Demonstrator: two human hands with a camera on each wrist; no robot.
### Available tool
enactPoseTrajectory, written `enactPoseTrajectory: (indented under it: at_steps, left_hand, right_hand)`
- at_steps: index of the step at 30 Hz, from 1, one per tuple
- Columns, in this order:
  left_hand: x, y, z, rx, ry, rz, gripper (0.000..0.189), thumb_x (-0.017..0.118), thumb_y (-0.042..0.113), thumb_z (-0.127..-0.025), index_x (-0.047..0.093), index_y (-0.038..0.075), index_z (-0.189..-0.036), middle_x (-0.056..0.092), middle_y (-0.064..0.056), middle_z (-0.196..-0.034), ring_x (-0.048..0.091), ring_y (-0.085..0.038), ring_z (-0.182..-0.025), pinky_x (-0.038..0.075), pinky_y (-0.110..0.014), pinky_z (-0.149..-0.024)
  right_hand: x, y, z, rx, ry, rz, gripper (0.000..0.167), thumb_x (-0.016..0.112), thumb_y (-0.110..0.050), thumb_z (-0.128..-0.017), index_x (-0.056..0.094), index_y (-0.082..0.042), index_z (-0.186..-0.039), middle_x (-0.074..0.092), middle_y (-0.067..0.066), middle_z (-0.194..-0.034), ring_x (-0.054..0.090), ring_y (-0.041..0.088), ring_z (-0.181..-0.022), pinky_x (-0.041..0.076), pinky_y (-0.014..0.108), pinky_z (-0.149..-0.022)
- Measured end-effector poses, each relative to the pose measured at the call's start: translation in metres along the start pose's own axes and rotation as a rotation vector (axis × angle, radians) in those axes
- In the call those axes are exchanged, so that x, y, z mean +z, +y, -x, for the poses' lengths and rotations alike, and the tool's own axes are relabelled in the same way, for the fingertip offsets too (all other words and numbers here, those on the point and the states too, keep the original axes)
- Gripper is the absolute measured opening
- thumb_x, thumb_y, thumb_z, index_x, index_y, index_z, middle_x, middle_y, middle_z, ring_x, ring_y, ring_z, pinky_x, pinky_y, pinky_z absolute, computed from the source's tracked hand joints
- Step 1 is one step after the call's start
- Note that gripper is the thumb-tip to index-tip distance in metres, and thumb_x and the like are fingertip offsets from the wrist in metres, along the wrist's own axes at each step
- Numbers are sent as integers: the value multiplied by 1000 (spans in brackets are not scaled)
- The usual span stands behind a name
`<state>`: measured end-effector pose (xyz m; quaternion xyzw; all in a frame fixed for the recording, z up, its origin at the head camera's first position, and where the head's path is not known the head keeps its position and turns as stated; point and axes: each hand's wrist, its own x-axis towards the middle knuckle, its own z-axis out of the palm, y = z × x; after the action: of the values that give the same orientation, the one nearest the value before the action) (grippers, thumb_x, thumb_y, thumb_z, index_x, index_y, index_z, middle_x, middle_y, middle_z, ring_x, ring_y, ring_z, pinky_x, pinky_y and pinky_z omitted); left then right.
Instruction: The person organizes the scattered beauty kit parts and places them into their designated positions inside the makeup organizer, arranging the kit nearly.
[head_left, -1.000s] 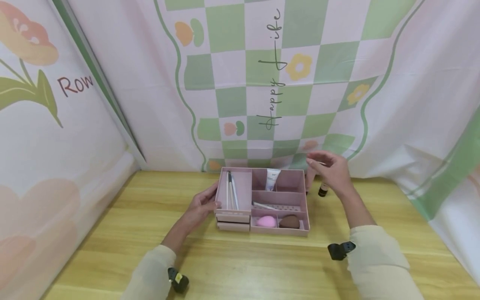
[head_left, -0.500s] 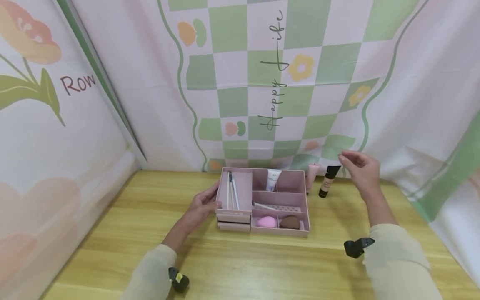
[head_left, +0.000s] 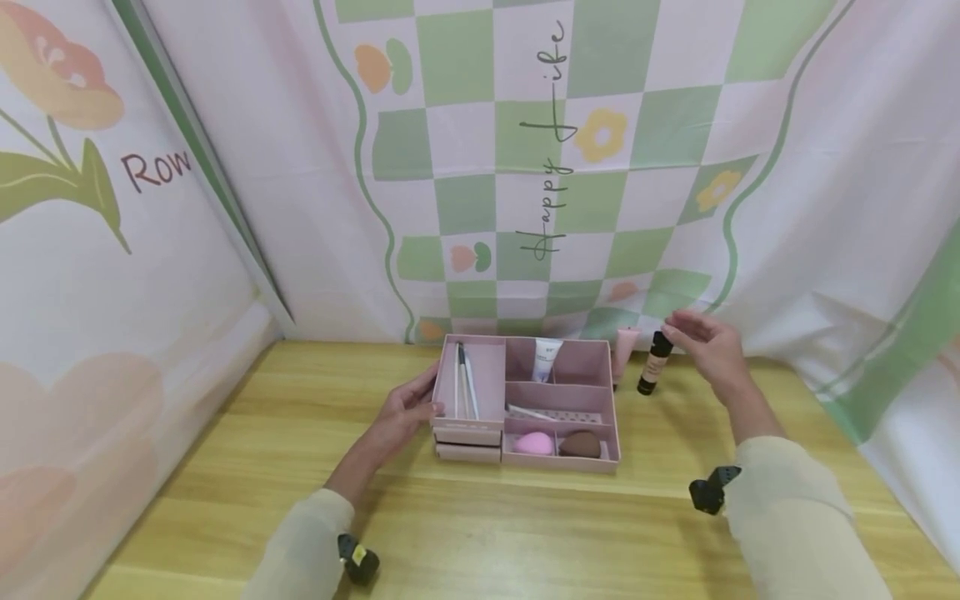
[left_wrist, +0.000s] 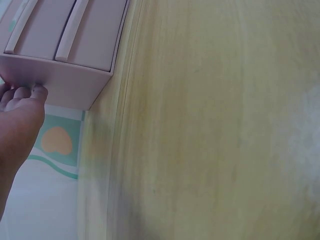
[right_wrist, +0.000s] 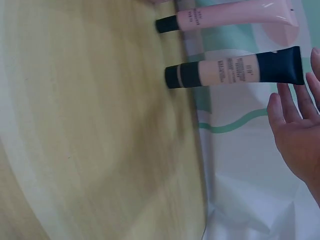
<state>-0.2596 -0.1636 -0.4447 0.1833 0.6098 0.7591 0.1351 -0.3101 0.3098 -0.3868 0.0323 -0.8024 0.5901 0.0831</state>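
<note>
My left hand (head_left: 401, 417) grips the left wall of a pink desk organizer (head_left: 480, 423), its thumb at the upper rim and its fingers against the outer side. In the left wrist view, the bent fingers (left_wrist: 37, 92) meet that side wall. To the right of the organizer, a black and beige cosmetic tube (head_left: 654, 363) stands upright on its cap. My right hand (head_left: 708, 342) is beside its top end, fingers extended. The right wrist view has the fingers spread around the black end of this tube (right_wrist: 235, 69). A pink tube (head_left: 624, 354) stands close to the organizer.
Inside the organizer are slim brushes (head_left: 465, 383), a white tube (head_left: 547, 358), a pink makeup sponge (head_left: 534, 443) and a brown one (head_left: 580, 444). Its front has drawers (head_left: 468, 452). A patterned curtain (head_left: 525, 250) hangs right behind the wooden table (head_left: 480, 533).
From above the tubes, my right hand has shifted right, then come slightly back left and lower to the black and beige tube's top. My left hand has stayed on the organizer.
</note>
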Motion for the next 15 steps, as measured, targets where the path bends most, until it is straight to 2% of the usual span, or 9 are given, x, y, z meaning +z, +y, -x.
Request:
enactPoseTrajectory:
  at_steps: [5, 9, 11, 15]
  left_hand:
    - [-1, -1, 0, -1, 7, -10, 77, 53, -7, -93, 14, -2, -160, 8, -17, -172, 9, -33, -160, 33, -21, -121]
    - [-1, -1, 0, 6, 4, -8, 77, 53, -7, -93, 15, -3, -160, 8, -18, -172, 9, -33, -160, 32, -21, -121]
    - [-1, -1, 0, 7, 1, -9, 77, 52, -8, -93, 14, -3, -160, 7, -18, -172, 8, -33, -160, 32, -20, -121]
    - [-1, -1, 0, 6, 2, -14, 77, 52, -8, -93, 14, -3, -160, 7, -19, -172, 9, -33, -160, 33, -19, -120]
  right_hand:
    - [7, 7, 0, -7, -18, 54, 25, 66, -23, -98, 65, -17, -122, 64, -35, -93, 61, -18, -88, 52, -1, -79]
    - [9, 10, 1, -14, -5, 116, 41, 65, -24, -99, 60, 2, -130, 62, -37, -90, 60, -17, -86, 53, 1, -78]
    - [10, 12, 2, -12, 5, 137, 45, 65, -24, -99, 58, 6, -131, 61, -37, -89, 60, -17, -86, 52, 0, -79]
    - [10, 14, 3, -9, 31, 166, 40, 66, -25, -99, 62, 5, -125, 60, -36, -87, 59, -16, -84, 51, -1, -78]
